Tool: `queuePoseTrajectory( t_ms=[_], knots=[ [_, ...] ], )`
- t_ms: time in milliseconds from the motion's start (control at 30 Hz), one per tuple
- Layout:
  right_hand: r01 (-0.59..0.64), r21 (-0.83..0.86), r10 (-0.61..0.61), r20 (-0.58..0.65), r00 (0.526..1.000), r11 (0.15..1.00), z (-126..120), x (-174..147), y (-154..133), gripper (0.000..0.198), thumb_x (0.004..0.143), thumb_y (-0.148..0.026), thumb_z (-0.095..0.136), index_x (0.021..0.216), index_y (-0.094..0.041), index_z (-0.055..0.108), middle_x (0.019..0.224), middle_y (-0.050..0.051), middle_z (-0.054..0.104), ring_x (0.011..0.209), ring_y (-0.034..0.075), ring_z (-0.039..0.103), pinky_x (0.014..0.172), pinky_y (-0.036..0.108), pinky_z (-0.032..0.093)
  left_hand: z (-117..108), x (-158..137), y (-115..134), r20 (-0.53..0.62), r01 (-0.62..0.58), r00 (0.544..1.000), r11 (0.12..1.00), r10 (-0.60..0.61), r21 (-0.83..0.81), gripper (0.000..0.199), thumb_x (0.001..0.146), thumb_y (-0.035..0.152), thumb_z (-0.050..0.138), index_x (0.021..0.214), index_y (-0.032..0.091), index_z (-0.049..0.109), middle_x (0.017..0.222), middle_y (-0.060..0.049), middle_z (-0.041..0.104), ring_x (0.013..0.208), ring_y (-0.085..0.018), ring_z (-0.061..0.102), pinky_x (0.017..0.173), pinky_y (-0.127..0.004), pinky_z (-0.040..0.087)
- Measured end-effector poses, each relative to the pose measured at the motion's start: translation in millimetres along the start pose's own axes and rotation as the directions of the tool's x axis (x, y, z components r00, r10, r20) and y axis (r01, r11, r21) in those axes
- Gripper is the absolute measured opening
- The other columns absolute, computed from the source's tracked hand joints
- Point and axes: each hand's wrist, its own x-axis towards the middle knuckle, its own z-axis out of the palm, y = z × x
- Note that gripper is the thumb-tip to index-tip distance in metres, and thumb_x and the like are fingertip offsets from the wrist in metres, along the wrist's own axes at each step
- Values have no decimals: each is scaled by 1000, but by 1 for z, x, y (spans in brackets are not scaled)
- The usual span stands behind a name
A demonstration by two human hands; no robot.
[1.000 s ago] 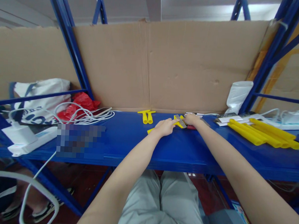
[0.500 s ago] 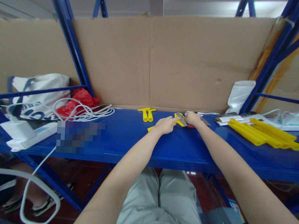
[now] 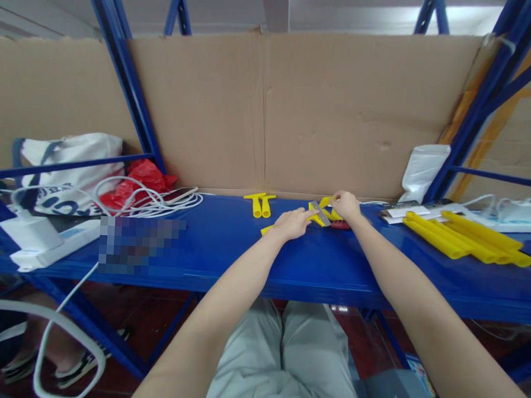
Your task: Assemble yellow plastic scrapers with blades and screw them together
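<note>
My left hand (image 3: 293, 223) is closed around a yellow-handled scraper lying on the blue shelf. The scraper's wide head carries a metal blade (image 3: 320, 214), and the yellow handle end (image 3: 266, 229) pokes out behind the hand. Just right of the blade, my right hand (image 3: 346, 205) pinches a small yellow plastic piece (image 3: 326, 201), partly hidden by the fingers. Beneath that hand lies a red-handled object (image 3: 339, 225), its kind unclear. Two yellow T-shaped handles (image 3: 261, 205) rest side by side near the cardboard, left of my hands.
Several yellow tubes (image 3: 463, 236) lie at the right beside white packets (image 3: 407, 210). A white power strip (image 3: 58, 250), coiled white cable (image 3: 171, 203), red plastic bag (image 3: 144, 178) and cloth bag (image 3: 80, 165) occupy the left. Cardboard (image 3: 341, 114) stands behind the shelf.
My right hand has risen slightly from the shelf with the small yellow piece now showing in its fingers, and the red-handled object is more exposed. My left hand stays in place.
</note>
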Motion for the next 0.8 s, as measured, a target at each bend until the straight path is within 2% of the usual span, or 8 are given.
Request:
queuePoseTrajectory(
  t_ms=[67,133,200,267,433,567,700,800],
  knots=[
    [2,172,12,-79,997,985,-5,3,4,25,78,-22,47,92,-14,67,100,13,67,97,22,61,82,29,44,0,0,0,-2,7,1000,1000,-7,0,46,92,31,35,138,32,33,114,-6,55,105,-21,56,87,-31,43],
    [-19,380,68,-115,991,925,-9,7,8,22,78,-21,48,89,-12,65,94,12,68,89,20,63,75,25,47,-1,-1,1,-3,16,1000,1000,-16,0,46,92,32,34,138,32,32,115,-7,55,104,-22,57,86,-32,44],
    [-82,588,159,-82,984,805,-10,11,10,20,79,-22,49,89,-11,63,89,12,68,78,18,64,66,24,48,-1,-1,1,-2,21,1000,1000,-21,1,46,92,33,33,139,32,31,115,-7,55,103,-22,57,86,-32,44],
    [-141,716,228,-26,973,683,-12,12,9,18,79,-22,50,89,-11,60,85,11,67,69,16,64,57,23,49,-1,-1,1,-3,23,1000,1000,-23,1,46,92,32,34,138,32,32,115,-7,55,102,-21,57,85,-31,44],
    [-162,809,212,47,976,565,-22,4,0,15,84,-23,47,94,-13,54,73,8,66,53,15,61,50,28,50,-2,-1,1,-12,20,1000,1000,-20,-4,46,92,33,34,139,32,32,115,-7,55,102,-22,58,85,-32,44],
    [-272,831,197,199,960,485,-30,-6,-5,16,89,-20,37,93,-13,51,64,6,64,41,12,55,45,26,48,-2,-2,1,-2,25,1000,1000,-25,-8,46,92,32,35,138,33,32,118,-6,55,105,-22,57,85,-32,44],
    [-396,846,109,383,917,357,-34,-13,-7,12,85,-8,41,82,-12,51,62,6,63,44,10,54,45,21,47,-1,-1,1,-9,33,999,999,-33,-20,47,92,33,36,139,31,31,121,-7,54,107,-22,55,88,-32,43],
    [-431,854,80,428,900,292,-36,-17,-11,15,82,-2,43,75,-12,52,60,4,60,51,9,57,51,19,49,0,0,0,-21,31,999,999,-32,-28,48,91,32,38,139,29,31,123,-8,54,110,-22,54,89,-32,43]
  ],
)
